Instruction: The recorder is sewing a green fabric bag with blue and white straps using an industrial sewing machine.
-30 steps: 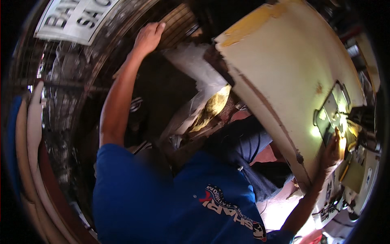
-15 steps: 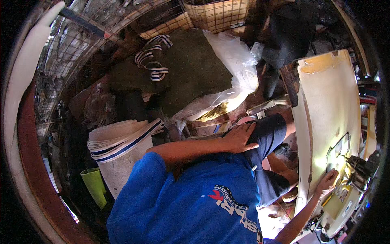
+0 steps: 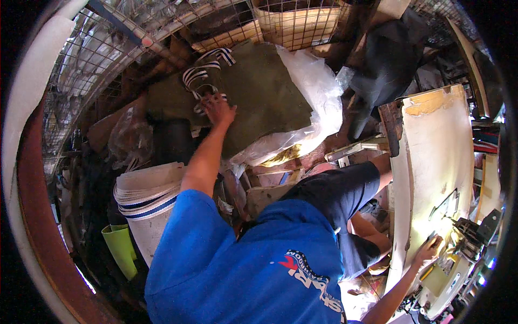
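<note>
My left hand [image 3: 219, 112] reaches out over a dark green sheet of fabric [image 3: 264, 97] with its thumb apart from the fingers. Its fingertips lie on the coiled webbing [image 3: 195, 79], white with dark blue stripes, and cover part of a loop. My right hand [image 3: 428, 252] is at the edge of a pale worktable [image 3: 434, 146], close beside a sewing machine [image 3: 450, 283]. The right fingers are curled together; what they hold, if anything, is too small to make out. Light from the machine falls on a metal plate [image 3: 445, 204] in the tabletop.
Clear plastic sheeting [image 3: 324, 89] lies under the green fabric. To my left stand a white roll [image 3: 148, 197] with striped edges and a lime-green tube-like piece [image 3: 120, 251]. Wire mesh [image 3: 297, 24] runs along the far side. A black covered object [image 3: 391, 59] stands beyond the worktable.
My left hand has left my thigh and moved forward and left onto the striped webbing. My right hand has drawn slightly back toward me, its fingers now curled instead of lying on the tabletop.
</note>
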A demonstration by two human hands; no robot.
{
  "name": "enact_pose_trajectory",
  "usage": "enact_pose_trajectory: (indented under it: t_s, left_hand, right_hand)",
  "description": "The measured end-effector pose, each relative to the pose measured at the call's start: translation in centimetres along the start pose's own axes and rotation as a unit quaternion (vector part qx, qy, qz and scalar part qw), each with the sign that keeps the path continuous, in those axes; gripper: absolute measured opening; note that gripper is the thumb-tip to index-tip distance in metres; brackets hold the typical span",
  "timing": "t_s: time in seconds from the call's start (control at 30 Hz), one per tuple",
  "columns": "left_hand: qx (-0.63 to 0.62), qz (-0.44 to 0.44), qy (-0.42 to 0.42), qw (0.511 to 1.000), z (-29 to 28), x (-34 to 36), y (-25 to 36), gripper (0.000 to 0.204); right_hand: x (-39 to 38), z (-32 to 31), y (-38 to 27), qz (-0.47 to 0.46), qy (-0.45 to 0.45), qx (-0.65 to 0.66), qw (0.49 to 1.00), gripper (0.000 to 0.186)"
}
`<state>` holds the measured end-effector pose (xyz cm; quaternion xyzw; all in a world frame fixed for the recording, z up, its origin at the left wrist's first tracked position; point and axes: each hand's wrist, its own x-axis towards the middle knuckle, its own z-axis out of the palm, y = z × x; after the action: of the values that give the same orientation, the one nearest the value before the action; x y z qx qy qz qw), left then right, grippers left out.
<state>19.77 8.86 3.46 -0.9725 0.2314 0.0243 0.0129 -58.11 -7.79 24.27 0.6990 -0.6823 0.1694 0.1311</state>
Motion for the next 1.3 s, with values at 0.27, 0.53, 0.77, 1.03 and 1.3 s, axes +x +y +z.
enact_pose_trajectory:
  t_s: [0.27,0.53,0.77,1.03,1.3]
  left_hand:
    - [-0.085,0.024,-0.13,0.988,-0.1,8.8,-9.0,0.039]
    - [-0.028,0.194,-0.032,0.98,-18.4,15.0,-16.7,0.029]
    - [-0.065,0.066,0.009,0.996,-23.7,16.8,-20.6,0.04]
    - [0.017,0.143,0.12,0.982,-29.7,14.7,-17.6,0.037]
    - [-0.001,0.203,0.243,0.948,-34.2,11.3,-13.9,0.032]
  right_hand:
    - [-0.1,0.9,1.5,0.002,0.004,0.01,1.0,0.031]
    - [-0.3,0.1,1.8,-0.021,0.029,-0.006,0.999,0.032]
    - [-0.2,0.6,1.8,0.011,-0.007,0.0,1.0,0.036]
    - [-0.3,1.2,2.7,-0.027,0.04,-0.017,0.999,0.038]
    - [0.3,0.7,1.5,0.042,-0.01,-0.022,0.999,0.041]
